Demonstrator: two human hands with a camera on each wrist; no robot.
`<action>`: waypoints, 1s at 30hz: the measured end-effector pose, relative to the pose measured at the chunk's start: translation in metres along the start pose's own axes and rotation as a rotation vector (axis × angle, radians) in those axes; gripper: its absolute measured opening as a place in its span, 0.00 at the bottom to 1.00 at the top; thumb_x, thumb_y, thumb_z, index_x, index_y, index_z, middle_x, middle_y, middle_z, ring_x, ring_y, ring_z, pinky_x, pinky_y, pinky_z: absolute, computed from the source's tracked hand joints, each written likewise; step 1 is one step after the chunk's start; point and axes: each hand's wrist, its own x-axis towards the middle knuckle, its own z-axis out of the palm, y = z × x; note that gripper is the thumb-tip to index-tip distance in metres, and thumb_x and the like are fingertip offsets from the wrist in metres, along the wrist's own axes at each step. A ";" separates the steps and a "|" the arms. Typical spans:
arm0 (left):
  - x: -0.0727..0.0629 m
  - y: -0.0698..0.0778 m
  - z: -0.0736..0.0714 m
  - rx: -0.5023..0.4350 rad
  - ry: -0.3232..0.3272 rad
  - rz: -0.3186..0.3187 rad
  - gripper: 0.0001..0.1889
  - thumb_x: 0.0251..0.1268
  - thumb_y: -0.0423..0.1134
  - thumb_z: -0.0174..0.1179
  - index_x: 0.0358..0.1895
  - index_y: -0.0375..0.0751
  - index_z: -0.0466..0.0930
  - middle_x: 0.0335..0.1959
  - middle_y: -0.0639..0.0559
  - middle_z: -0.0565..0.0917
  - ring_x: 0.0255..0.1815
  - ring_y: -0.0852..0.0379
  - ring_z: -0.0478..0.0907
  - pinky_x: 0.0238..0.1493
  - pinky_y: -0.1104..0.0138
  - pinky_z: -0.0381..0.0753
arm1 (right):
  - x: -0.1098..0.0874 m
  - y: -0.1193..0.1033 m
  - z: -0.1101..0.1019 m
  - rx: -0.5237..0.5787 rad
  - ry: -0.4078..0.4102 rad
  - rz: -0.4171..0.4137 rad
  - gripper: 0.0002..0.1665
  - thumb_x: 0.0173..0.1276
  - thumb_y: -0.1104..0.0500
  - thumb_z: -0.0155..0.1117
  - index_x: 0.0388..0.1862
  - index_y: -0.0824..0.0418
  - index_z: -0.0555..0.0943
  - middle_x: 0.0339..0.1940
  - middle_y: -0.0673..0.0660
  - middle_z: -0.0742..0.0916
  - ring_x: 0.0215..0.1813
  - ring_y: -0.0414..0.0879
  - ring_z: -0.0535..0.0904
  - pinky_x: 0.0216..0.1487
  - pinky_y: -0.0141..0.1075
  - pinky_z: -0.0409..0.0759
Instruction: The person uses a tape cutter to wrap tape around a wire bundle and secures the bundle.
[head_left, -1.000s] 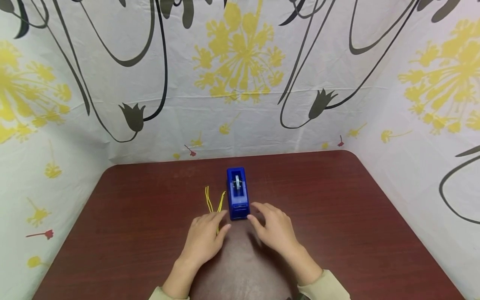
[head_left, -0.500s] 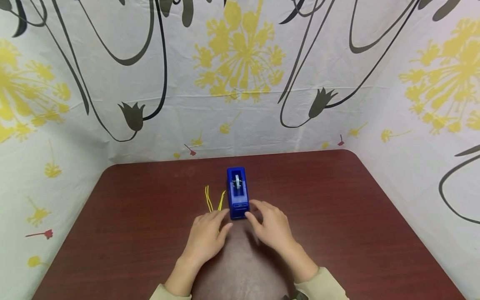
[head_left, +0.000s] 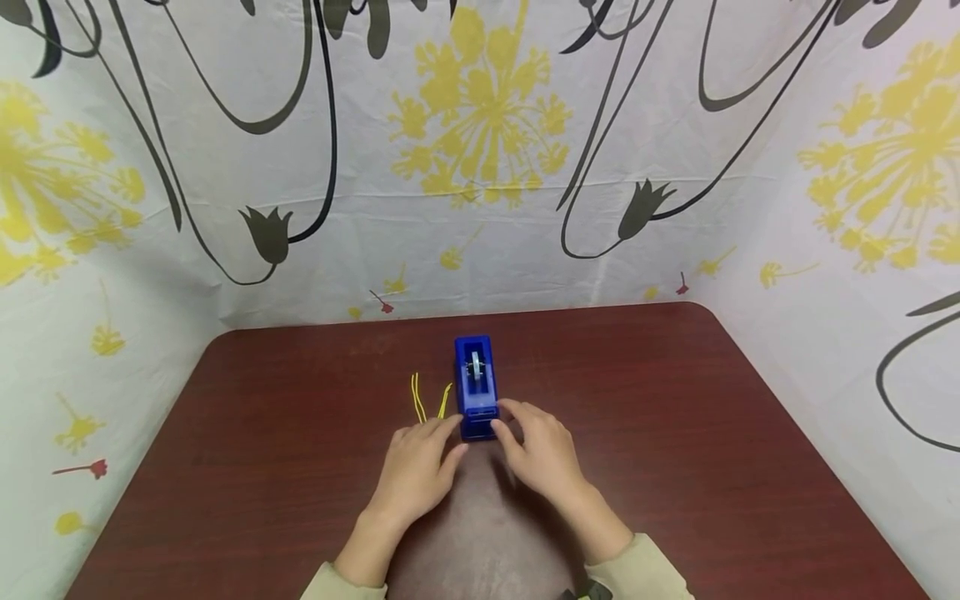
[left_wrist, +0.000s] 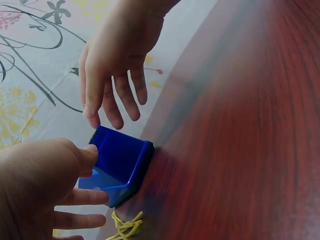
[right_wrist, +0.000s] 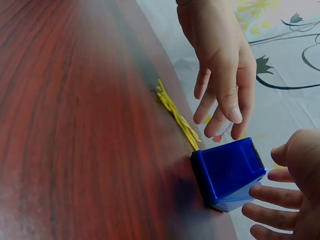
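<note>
A blue tape dispenser [head_left: 478, 402] stands on the table, its serrated cutting edge [right_wrist: 257, 152] toward the person. My left hand [head_left: 416, 468] is at its near left corner, fingers loosely extended. On the opposite side, my right hand [head_left: 546, 454] has its fingertips right at the near right edge, thumb and fingers spread apart. Neither hand curls round the dispenser. Yellow strings [head_left: 417, 402] lie left of it, partly hidden behind the left hand in the head view. In the right wrist view they appear as a twisted yellow bundle [right_wrist: 175, 116].
The dark red wooden table [head_left: 300, 400] has rounded far corners. Behind it and along both sides hangs a white cloth [head_left: 517, 275] with yellow and grey flower prints. Light sleeves [head_left: 637, 571] cover the forearms.
My left hand has moved slightly right and forward, closer to the dispenser. My right hand has shifted a little left toward it. The dispenser and strings stay in place.
</note>
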 end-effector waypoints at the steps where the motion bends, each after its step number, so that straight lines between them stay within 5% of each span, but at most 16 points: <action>1: 0.001 0.000 0.000 -0.002 0.001 0.001 0.23 0.74 0.51 0.59 0.66 0.45 0.78 0.54 0.48 0.85 0.56 0.47 0.81 0.58 0.47 0.74 | 0.000 0.000 0.000 0.004 -0.002 0.004 0.18 0.71 0.54 0.68 0.56 0.61 0.85 0.42 0.52 0.89 0.44 0.50 0.86 0.41 0.52 0.82; 30: 0.012 0.003 0.005 -0.019 0.051 0.037 0.24 0.72 0.49 0.62 0.65 0.40 0.78 0.53 0.45 0.85 0.54 0.47 0.82 0.50 0.49 0.78 | 0.012 0.004 0.003 0.100 -0.043 0.027 0.16 0.71 0.58 0.68 0.54 0.63 0.85 0.39 0.52 0.88 0.39 0.45 0.83 0.41 0.46 0.80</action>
